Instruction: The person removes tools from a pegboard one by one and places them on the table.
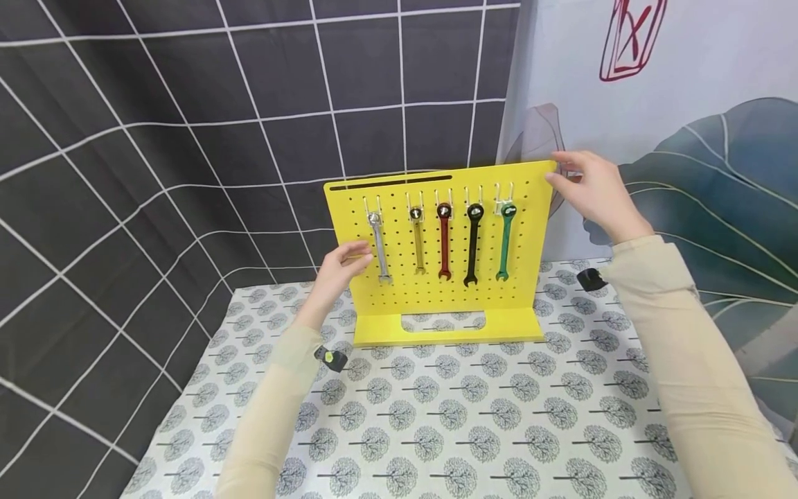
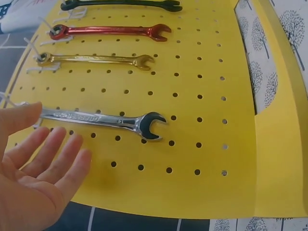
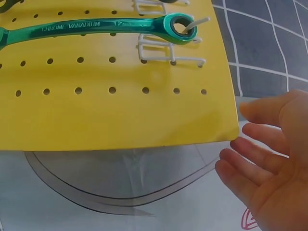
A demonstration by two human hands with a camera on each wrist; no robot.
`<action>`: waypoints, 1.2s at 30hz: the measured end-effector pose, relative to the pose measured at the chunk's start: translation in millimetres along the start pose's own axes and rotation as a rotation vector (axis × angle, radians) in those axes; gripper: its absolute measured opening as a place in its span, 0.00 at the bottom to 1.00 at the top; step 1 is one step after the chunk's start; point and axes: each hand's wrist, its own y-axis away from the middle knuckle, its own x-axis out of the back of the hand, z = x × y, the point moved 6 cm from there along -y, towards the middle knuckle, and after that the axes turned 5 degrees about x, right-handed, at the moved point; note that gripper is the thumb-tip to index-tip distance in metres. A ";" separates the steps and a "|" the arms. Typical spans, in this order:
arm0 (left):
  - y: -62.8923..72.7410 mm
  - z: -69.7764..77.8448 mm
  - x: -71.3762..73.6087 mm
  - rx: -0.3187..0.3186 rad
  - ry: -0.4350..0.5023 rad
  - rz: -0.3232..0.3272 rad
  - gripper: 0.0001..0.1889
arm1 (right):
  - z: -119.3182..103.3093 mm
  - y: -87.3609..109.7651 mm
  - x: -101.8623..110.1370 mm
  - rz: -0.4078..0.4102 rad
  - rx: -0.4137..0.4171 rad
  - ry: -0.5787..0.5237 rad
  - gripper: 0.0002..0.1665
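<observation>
A yellow pegboard [image 1: 399, 291] stands upright on its base, with several combination wrenches hanging from white hooks. From left to right they are a silver wrench [image 1: 379, 247], a gold wrench [image 1: 419, 242], a red wrench [image 1: 445, 241], a black wrench [image 1: 473, 244] and a green wrench [image 1: 506, 242]. My left hand [image 1: 337, 274] is at the board's left edge, closest to the silver wrench, fingers loosely spread and holding nothing. At the top right corner is my right hand [image 1: 592, 187], thumb and fingers apart beside the corner. Whether its fingertips touch the board I cannot tell.
The board stands on a tree-patterned tablecloth [image 1: 430, 416]. Behind it hangs a dark cloth [image 1: 262, 159] with a white grid, and a pale printed backdrop [image 1: 561, 41] is at the right. The board's base has a long cutout at its middle.
</observation>
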 end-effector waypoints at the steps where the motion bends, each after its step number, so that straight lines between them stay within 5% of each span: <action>1: -1.9 0.8 -0.2 -0.006 0.000 0.006 0.25 | 0.1 -0.7 0.1 0.002 -0.001 0.002 0.33; 15: -24.2 9.4 -0.2 -0.033 0.094 0.068 0.21 | 0.3 -2.4 5.0 0.023 -0.025 0.029 0.31; 36: -26.8 9.2 -14.9 -0.049 0.085 0.080 0.21 | 6.6 -10.3 -0.7 0.058 -0.014 0.015 0.25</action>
